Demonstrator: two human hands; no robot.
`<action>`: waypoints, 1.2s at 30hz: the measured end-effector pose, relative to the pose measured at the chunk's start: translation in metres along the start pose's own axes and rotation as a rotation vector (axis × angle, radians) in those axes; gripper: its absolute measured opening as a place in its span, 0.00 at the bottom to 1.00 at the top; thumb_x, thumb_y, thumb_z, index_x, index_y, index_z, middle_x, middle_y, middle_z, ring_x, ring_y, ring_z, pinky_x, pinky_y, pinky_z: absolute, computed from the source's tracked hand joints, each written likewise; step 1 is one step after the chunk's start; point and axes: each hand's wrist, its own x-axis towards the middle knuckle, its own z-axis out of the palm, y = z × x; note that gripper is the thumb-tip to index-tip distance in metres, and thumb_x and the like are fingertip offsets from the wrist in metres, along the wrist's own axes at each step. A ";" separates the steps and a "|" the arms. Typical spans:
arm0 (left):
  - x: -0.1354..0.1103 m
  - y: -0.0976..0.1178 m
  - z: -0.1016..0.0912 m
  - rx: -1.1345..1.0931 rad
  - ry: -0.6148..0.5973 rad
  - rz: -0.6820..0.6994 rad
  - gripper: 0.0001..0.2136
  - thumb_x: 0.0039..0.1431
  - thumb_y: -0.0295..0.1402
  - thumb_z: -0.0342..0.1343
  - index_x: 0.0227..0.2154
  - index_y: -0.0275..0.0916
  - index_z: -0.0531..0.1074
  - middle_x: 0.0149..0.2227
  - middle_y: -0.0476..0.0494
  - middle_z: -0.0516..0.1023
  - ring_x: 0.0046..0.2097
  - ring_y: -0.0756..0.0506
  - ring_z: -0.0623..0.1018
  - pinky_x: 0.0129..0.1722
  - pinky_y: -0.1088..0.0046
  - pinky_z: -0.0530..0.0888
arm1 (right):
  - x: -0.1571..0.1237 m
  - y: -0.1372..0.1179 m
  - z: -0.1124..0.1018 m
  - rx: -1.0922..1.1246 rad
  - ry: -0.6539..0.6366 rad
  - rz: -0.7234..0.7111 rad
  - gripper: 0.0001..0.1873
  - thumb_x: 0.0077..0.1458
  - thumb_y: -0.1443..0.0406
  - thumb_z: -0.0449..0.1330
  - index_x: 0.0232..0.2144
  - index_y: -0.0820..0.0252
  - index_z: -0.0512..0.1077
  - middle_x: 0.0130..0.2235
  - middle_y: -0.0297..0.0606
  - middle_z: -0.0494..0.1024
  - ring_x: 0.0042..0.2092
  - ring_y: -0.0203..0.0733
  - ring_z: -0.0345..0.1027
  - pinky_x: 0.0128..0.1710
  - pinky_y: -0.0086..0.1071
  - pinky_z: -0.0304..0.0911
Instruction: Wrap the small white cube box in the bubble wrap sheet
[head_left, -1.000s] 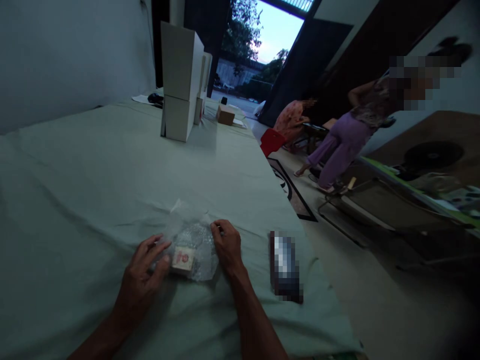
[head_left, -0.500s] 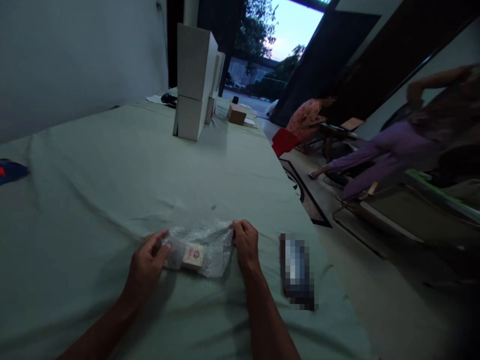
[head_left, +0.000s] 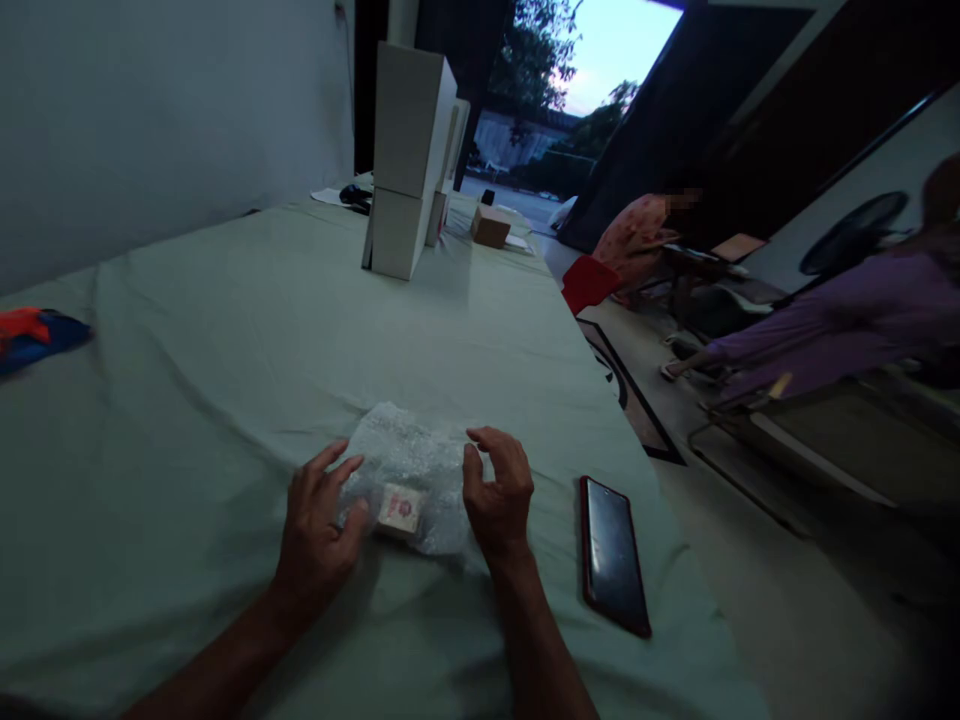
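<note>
A sheet of clear bubble wrap [head_left: 409,470] lies on the pale green cloth of the table [head_left: 225,350], folded over a small pale box with a red mark [head_left: 400,507]. My left hand [head_left: 321,522] rests at the wrap's left side, fingers spread, thumb pressing the wrap beside the box. My right hand [head_left: 497,490] is at the wrap's right edge, fingers curled and slightly lifted, thumb touching the wrap.
A dark phone [head_left: 611,552] lies right of my right hand near the table's edge. White boxes [head_left: 409,160] stand stacked at the far end with a small brown box [head_left: 490,226]. A red and blue object [head_left: 30,332] lies far left. Two people [head_left: 825,325] are right of the table.
My hands stopped pulling the wrap taut by its corners; the wrap now lies folded over the box, with both hands' fingers loosened on it. The view has shifted left.
</note>
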 end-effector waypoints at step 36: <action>-0.009 0.026 -0.063 0.168 -0.547 0.241 0.05 0.52 0.34 0.57 0.25 0.41 0.69 0.34 0.47 0.76 0.49 0.39 0.74 0.64 0.47 0.48 | -0.016 -0.026 -0.043 0.336 -1.314 0.231 0.12 0.59 0.65 0.54 0.24 0.61 0.67 0.23 0.28 0.65 0.26 0.31 0.56 0.26 0.25 0.49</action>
